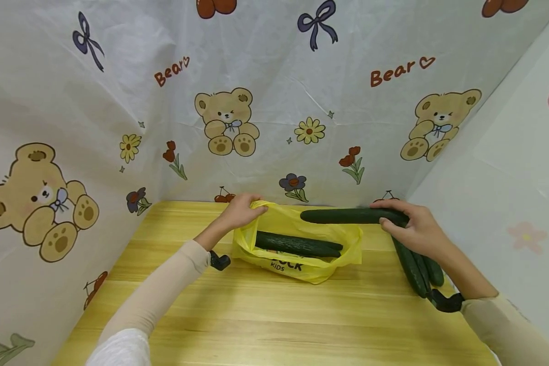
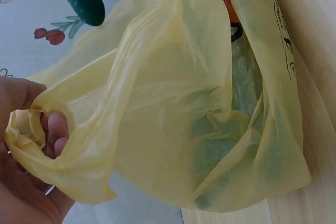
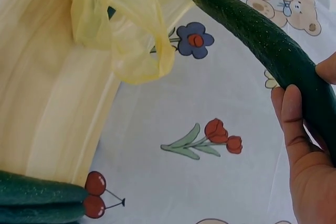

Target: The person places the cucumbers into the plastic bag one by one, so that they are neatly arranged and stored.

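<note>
A yellow plastic bag (image 1: 302, 272) lies on the table with its mouth spread, and dark green cucumbers (image 1: 297, 244) rest inside it. My left hand (image 1: 241, 211) pinches the bag's left rim; the left wrist view shows thumb and fingers curled round the handle (image 2: 79, 177). My right hand (image 1: 414, 226) grips one cucumber (image 1: 343, 216) near its right end. That cucumber is held roughly level, its free tip above the bag's right part. In the right wrist view, thumb and fingers pinch this cucumber (image 3: 257, 35).
Several more cucumbers (image 1: 414, 269) lie side by side on the wooden table (image 1: 265, 325) at the right, below my right forearm. A white sheet (image 1: 274, 173) printed with bears and flowers hangs behind the table, with further white walls left and right.
</note>
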Motion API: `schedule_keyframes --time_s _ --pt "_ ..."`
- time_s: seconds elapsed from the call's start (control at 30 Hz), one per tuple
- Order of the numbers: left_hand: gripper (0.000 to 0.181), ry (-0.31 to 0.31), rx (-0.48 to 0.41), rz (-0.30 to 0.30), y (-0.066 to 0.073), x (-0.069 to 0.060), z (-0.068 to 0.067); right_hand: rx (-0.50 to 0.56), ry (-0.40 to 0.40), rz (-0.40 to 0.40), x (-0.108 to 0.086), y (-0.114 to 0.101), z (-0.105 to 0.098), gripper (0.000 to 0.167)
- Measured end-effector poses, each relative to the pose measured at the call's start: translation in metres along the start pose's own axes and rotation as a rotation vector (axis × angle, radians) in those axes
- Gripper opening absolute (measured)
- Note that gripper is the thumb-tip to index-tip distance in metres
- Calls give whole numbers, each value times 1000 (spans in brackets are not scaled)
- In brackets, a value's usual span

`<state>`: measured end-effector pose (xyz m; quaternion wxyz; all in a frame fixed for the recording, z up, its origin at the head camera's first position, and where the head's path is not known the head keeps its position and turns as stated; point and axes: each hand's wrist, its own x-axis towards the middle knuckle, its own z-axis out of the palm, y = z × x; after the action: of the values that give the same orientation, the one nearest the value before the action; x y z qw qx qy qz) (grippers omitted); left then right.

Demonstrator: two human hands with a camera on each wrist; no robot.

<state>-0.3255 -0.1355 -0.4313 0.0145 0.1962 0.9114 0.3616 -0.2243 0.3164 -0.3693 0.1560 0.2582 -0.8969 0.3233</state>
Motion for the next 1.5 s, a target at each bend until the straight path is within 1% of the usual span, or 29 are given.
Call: schedule_keyframes --time_s 0.07,0.2,0.33,0.5,0.67,0.83,1.0,1.1,1.23,1.37,1.43,1.5 --pt "37 1 -2 7 0 0 1 23 2 -14 3 -1 4 39" --pt "32 4 -12 19 1 1 2 41 -22 -22 10 -3 14 38" --pt "28 2 -19 23 1 1 2 39 -69 -14 20 -5 24 36" --pt "30 -1 -15 39 1 0 2 32 -109 -2 32 -6 41 34" --pt "28 3 -9 50 0 0 1 68 -178 -9 49 -8 61 33" --pt "30 7 -4 59 -2 0 1 61 -254 -1 68 -17 77 35" --pt "29 14 -7 60 -3 0 0 33 -306 -12 86 -28 94 37" --pt "25 11 -20 67 -3 1 0 19 -338 -8 93 -35 104 38" --pt "25 11 -15 71 -4 2 0 1 -372 -11 98 -43 115 41" --pt "25 19 -17 73 -3 0 -1 -11 -366 -60 103 -46 127 42" --pt "24 19 -21 81 -3 0 -1 -29 -349 -110 105 -46 133 41" --pt "21 17 -24 92 -4 -1 -1 -76 -334 -177 106 -46 138 40"
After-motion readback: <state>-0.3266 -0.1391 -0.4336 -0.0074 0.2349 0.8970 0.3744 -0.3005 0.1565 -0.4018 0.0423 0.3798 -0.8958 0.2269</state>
